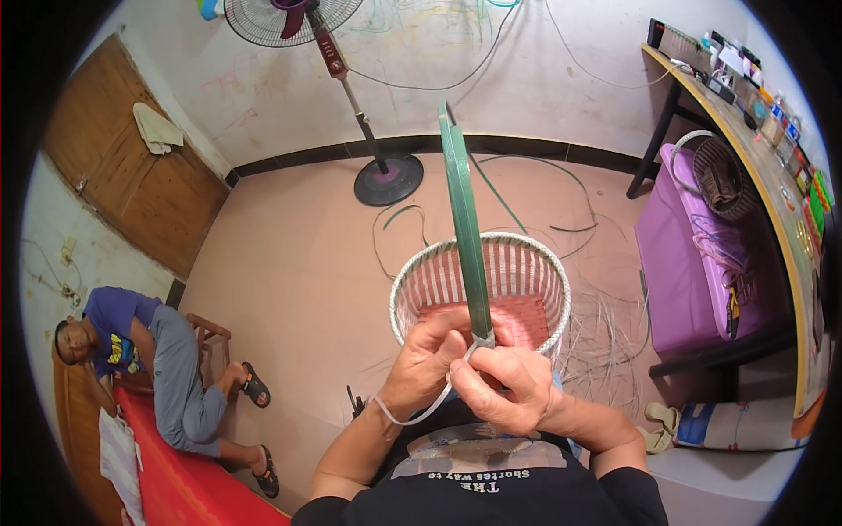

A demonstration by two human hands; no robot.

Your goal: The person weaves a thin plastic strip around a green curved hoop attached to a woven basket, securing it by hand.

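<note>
A woven basket (560, 254) with white and see-through strips, a pinkish base and a braided white rim sits in front of me. Over it arches a green strap handle (469, 237), its near end coming down to the near rim. Around that end my left hand (430, 355) is closed, thumb and fingers pressed beside the handle. My right hand (507, 386) pinches a thin whitish strip (430, 412) wound at the handle's foot. The strip's loose tail loops down across my left wrist. The fingertips partly hide the wrapped spot.
Cut strips (605, 337) and green straps (574, 228) litter the floor. Behind stands a pedestal fan (388, 180). To the right are a purple bin (675, 263) and a cluttered table (745, 131). A person (167, 359) reclines at left by a red-covered surface (167, 465).
</note>
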